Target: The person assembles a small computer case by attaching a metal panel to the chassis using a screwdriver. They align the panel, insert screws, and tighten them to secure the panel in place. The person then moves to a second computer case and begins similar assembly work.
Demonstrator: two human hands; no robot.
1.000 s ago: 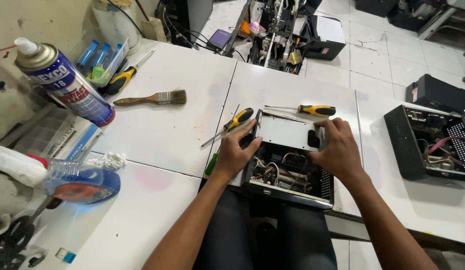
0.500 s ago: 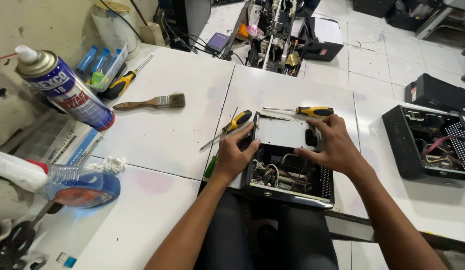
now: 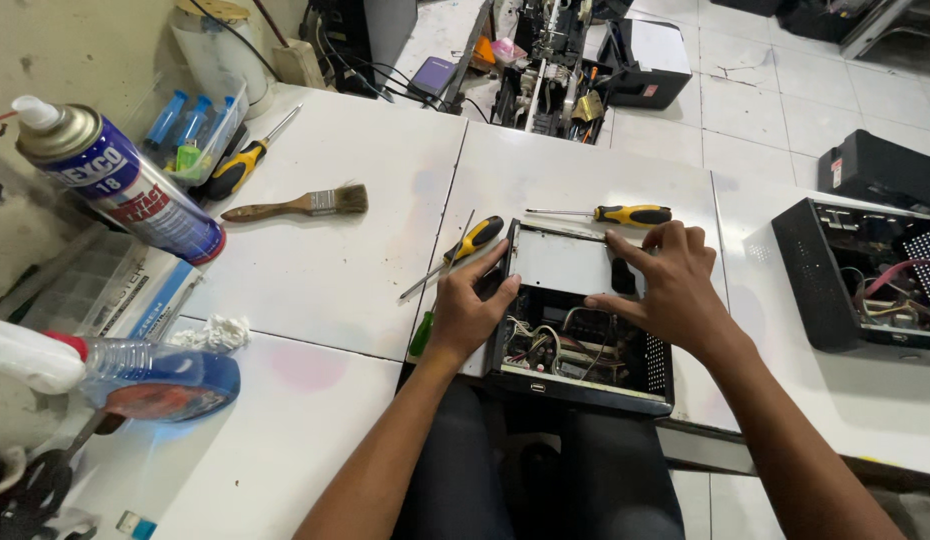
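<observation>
On the white table, both hands, left (image 3: 472, 312) and right (image 3: 673, 288), grip a flat grey metal plate (image 3: 565, 265) atop the black case (image 3: 585, 345).

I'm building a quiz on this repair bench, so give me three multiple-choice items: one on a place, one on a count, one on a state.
1. Where does the paintbrush lie?
A. on the white table left of the open case
B. inside the case
C. on the floor

2. How many yellow-and-black screwdrivers lie close by the open case?
A. none
B. two
C. five

3. What is the state of the case under the hands?
A. sealed shut
B. open, wiring showing
C. wrapped in plastic

Answers: 1 A, it rests on the table top; 2 B, one by the left hand, one beyond the right hand; 3 B, cables show at its near end.
</observation>
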